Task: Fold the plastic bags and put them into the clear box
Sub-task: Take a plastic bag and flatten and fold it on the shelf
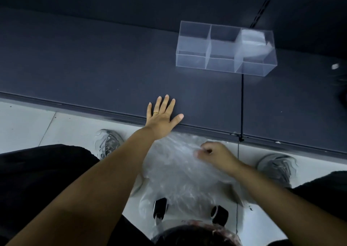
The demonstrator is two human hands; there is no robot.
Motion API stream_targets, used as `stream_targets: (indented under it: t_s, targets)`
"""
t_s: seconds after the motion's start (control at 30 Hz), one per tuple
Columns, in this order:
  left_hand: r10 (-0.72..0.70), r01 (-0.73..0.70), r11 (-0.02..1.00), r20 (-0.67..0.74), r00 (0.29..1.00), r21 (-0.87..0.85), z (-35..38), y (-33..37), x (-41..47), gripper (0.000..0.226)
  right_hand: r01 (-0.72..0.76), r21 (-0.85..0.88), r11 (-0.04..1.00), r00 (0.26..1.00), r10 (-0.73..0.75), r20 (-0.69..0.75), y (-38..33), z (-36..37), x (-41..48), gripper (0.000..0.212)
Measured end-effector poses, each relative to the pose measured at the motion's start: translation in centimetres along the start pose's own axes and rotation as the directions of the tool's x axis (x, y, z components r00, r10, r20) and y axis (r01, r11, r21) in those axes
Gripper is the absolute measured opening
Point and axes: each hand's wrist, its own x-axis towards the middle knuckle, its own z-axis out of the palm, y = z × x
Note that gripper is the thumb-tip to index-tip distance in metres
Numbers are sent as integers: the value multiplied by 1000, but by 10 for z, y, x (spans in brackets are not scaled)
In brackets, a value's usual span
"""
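Note:
A clear box (193, 58) with three compartments stands on the dark table (93, 67), far right of centre. Its right compartment holds a folded white plastic bag (252, 43); the other two look empty. My left hand (162, 117) lies flat and open on the table's near edge, fingers spread, a ring on one finger. My right hand (214, 155) is below the table edge, pinched shut on a crumpled clear plastic bag (180, 170) that hangs in front of my lap, over the floor.
A black cord (242, 105) runs across the table from the box to the near edge. My two grey shoes (108, 142) stand on the pale tiled floor (28, 125). Two black cylinders (160, 207) show under the bag. A small white object (335, 66) lies at far right.

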Motion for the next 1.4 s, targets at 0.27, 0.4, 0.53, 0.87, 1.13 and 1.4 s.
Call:
stream_targets:
  t_s: [0.27, 0.4, 0.53, 0.87, 1.13, 1.4]
  targets:
    - [172, 245, 227, 287, 942, -942, -74, 44, -35, 94, -279, 482, 831, 906, 394, -155, -32, -93, -19, 33]
    - [208, 241, 143, 267, 941, -960, -76, 88, -65, 56, -236, 571, 786, 909, 386, -156, -44, -88, -24, 14]
    - [-39, 232, 73, 230, 972, -970, -64, 100, -75, 24, -163, 742, 651, 916, 379, -131, -52, -85, -36, 31]
    - [-95, -226, 593, -346, 933, -773, -63, 112, -103, 95, -197, 820, 537, 892, 445, -77, -45, -100, -52, 22]
    - [-132, -173, 386, -239, 962, -906, -58, 128, -103, 9, -93, 927, 364, 917, 395, -63, -51, -93, -58, 36]
    - [-214, -135, 270, -196, 957, -953, -86, 99, -103, 17, -64, 616, 785, 547, 544, -636, -9, -143, -57, 41]
